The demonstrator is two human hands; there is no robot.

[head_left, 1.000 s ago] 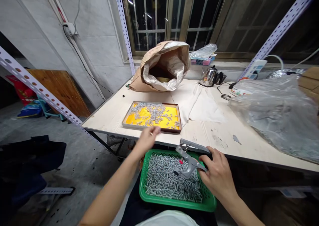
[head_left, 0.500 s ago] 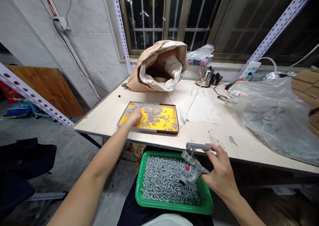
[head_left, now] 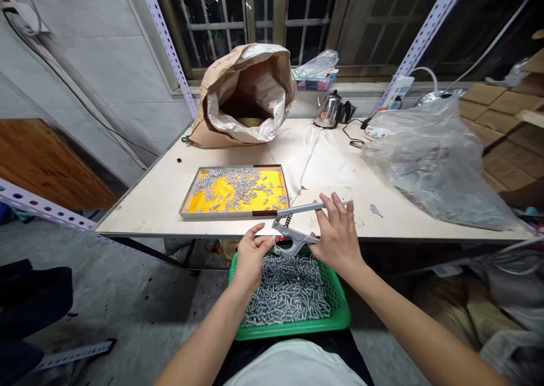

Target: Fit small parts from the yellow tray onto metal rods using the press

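Observation:
My right hand (head_left: 338, 236) grips grey metal spring-loaded hand pliers (head_left: 293, 240), its fingers along the long upper handle and thumb at the lower one. A coil spring and a small red part show near the jaw. My left hand (head_left: 250, 255) is pinched closed right at that jaw end; whatever its fingertips hold is too small to make out. Under the pliers, a green plastic basket (head_left: 340, 312) is filled with silver screw-like metal pieces (head_left: 289, 295). A shallow tray (head_left: 225, 216) with a yellow bottom holds many small loose metal pieces (head_left: 242, 185) on the table.
On the pale table (head_left: 153, 199) lies a large open paper sack (head_left: 212, 85) behind the tray. A steel kettle (head_left: 328, 111) stands near the window. To the right sits a clear plastic bag (head_left: 433, 159), with cardboard boxes (head_left: 505, 131) beyond. The table's front edge runs just behind the basket.
My left hand has left the tray and come to the jaw of the pliers. My right hand has raised the pliers and moved them leftward. The view has turned slightly right.

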